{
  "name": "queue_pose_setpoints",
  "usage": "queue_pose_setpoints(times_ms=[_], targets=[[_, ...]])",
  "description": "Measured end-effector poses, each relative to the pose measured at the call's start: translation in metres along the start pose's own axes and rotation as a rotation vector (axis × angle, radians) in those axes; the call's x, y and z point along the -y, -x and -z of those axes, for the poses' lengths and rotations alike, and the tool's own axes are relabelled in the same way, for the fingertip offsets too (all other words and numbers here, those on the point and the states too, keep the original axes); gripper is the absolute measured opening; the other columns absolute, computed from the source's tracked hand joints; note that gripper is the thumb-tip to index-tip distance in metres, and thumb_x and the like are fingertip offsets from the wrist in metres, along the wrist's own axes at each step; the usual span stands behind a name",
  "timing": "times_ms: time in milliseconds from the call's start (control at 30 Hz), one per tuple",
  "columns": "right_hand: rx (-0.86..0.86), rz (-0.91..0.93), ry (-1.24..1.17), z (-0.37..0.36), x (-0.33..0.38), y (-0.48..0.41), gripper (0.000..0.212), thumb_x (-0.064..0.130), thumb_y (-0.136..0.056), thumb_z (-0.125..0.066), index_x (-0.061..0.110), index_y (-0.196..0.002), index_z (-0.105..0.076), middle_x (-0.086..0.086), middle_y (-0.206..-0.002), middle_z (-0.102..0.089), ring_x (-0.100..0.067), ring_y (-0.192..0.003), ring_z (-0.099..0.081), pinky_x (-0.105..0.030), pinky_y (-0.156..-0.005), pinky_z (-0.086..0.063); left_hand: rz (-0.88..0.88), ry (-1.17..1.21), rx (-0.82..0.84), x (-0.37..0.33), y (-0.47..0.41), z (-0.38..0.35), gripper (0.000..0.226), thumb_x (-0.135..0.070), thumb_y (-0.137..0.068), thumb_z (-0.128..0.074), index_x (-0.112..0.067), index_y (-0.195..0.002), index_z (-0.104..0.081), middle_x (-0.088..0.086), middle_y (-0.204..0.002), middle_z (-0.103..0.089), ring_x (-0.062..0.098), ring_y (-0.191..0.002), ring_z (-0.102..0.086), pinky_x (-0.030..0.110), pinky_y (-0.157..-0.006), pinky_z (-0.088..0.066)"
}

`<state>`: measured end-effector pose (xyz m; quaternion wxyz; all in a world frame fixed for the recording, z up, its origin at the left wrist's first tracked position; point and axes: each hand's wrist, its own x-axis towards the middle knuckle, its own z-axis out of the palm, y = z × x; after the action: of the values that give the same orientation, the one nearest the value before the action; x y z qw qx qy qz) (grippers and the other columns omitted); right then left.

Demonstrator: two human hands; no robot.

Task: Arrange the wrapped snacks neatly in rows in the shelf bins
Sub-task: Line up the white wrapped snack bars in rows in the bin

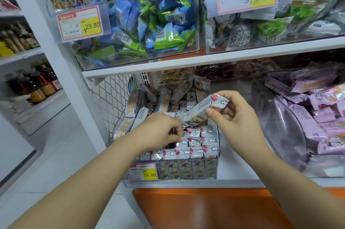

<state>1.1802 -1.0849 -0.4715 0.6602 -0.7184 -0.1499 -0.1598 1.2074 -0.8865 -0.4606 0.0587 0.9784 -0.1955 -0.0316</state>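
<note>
A clear shelf bin (217,146) on the lower shelf holds several white wrapped snacks with balloon and cloud prints. The front ones (196,151) lie in tidy rows, while those at the back (164,98) are loosely heaped. My right hand (235,114) pinches one wrapped snack (202,110), held tilted above the bin. My left hand (158,131) reaches down into the rows with its fingers curled around the packets there; what exactly it grips is hidden.
A price tag (142,171) sits on the bin's front. To the right, a clear bin (280,126) holds pink wrapped snacks. The upper shelf (205,62) carries bins of blue-green and grey packets. Bottles (35,84) stand on shelves at left. An orange ledge (205,208) lies below.
</note>
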Motion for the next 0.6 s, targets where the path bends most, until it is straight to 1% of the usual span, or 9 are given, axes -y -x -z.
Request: queue_pose_setpoints(times_ms=[33,100,167,233,300,367,467,533,600], targets=[[-0.018,0.007,0.009,0.0,-0.002,-0.001,0.023,0.008,-0.087,-0.064,0.018,-0.105,-0.055,0.023,-0.052,-0.055,0.003,-0.046,-0.052,-0.007,-0.05,-0.037,0.004,0.015,-0.01,-0.002,-0.001,-0.003,0.008,-0.038,-0.085,-0.067,-0.033,-0.092,-0.067,-0.014,-0.093,-0.068,0.012,-0.093,-0.059,0.033,-0.093,-0.044],[-0.05,0.01,0.022,0.0,-0.005,-0.004,0.023,0.009,-0.086,-0.065,0.017,-0.106,-0.057,0.021,-0.051,-0.054,0.002,-0.045,-0.047,-0.008,-0.049,-0.036,0.016,0.038,-0.029,-0.002,0.0,-0.008,0.007,-0.038,-0.086,-0.066,-0.034,-0.092,-0.067,-0.013,-0.091,-0.068,0.012,-0.088,-0.06,0.033,-0.089,-0.048],[-0.048,0.0,0.037,-0.001,-0.006,-0.008,0.023,0.009,-0.086,-0.066,0.018,-0.105,-0.058,0.018,-0.055,-0.057,0.002,-0.046,-0.048,-0.01,-0.049,-0.039,0.023,0.07,-0.057,-0.002,0.003,-0.01,0.009,-0.038,-0.087,-0.065,-0.034,-0.094,-0.067,-0.016,-0.09,-0.067,0.01,-0.087,-0.06,0.031,-0.089,-0.048],[-0.011,-0.01,0.068,-0.005,-0.004,-0.012,0.022,0.008,-0.085,-0.067,0.021,-0.101,-0.058,0.01,-0.065,-0.064,0.004,-0.049,-0.054,-0.014,-0.051,-0.043,0.022,0.074,-0.091,-0.002,0.007,-0.011,0.013,-0.039,-0.088,-0.063,-0.033,-0.099,-0.068,-0.014,-0.095,-0.069,0.011,-0.09,-0.061,0.027,-0.089,-0.045],[0.037,-0.003,0.159,-0.011,-0.003,-0.021,0.024,0.013,-0.084,-0.069,0.029,-0.096,-0.058,-0.003,-0.069,-0.065,-0.001,-0.051,-0.057,-0.02,-0.056,-0.046,0.008,0.038,-0.124,-0.004,0.011,-0.012,0.018,-0.039,-0.09,-0.06,-0.032,-0.105,-0.067,-0.011,-0.095,-0.07,0.013,-0.089,-0.062,0.024,-0.088,-0.041],[0.091,0.011,0.316,-0.017,-0.004,-0.033,0.024,0.021,-0.083,-0.071,0.036,-0.093,-0.055,-0.004,-0.063,-0.058,-0.009,-0.054,-0.051,-0.016,-0.057,-0.042,-0.012,0.007,-0.148,-0.006,0.013,-0.013,0.021,-0.038,-0.094,-0.055,-0.034,-0.111,-0.066,-0.011,-0.097,-0.071,0.014,-0.089,-0.062,0.026,-0.093,-0.041],[0.184,0.009,0.467,-0.028,-0.006,-0.055,0.023,0.029,-0.08,-0.073,0.03,-0.097,-0.057,0.003,-0.061,-0.056,-0.005,-0.052,-0.047,-0.014,-0.052,-0.038,-0.031,-0.004,-0.152,-0.002,0.016,-0.014,0.027,-0.032,-0.098,-0.048,-0.037,-0.121,-0.061,-0.013,-0.106,-0.07,0.012,-0.096,-0.061,0.028,-0.103,-0.035],[0.223,0.029,0.551,-0.036,-0.008,-0.066,0.025,0.033,-0.078,-0.074,0.022,-0.096,-0.061,0.004,-0.063,-0.058,-0.002,-0.051,-0.048,-0.014,-0.052,-0.037,-0.05,-0.005,-0.142,0.001,0.018,-0.015,0.031,-0.029,-0.1,-0.044,-0.039,-0.126,-0.057,-0.014,-0.114,-0.067,0.011,-0.102,-0.06,0.024,-0.101,-0.032],[0.235,0.053,0.627,-0.043,-0.01,-0.071,0.026,0.035,-0.076,-0.074,0.015,-0.089,-0.064,-0.003,-0.069,-0.061,-0.005,-0.056,-0.047,-0.014,-0.052,-0.034,-0.069,0.026,-0.12,0.004,0.019,-0.016,0.034,-0.026,-0.101,-0.042,-0.039,-0.129,-0.054,-0.013,-0.121,-0.064,0.012,-0.108,-0.058,0.024,-0.098,-0.035]])
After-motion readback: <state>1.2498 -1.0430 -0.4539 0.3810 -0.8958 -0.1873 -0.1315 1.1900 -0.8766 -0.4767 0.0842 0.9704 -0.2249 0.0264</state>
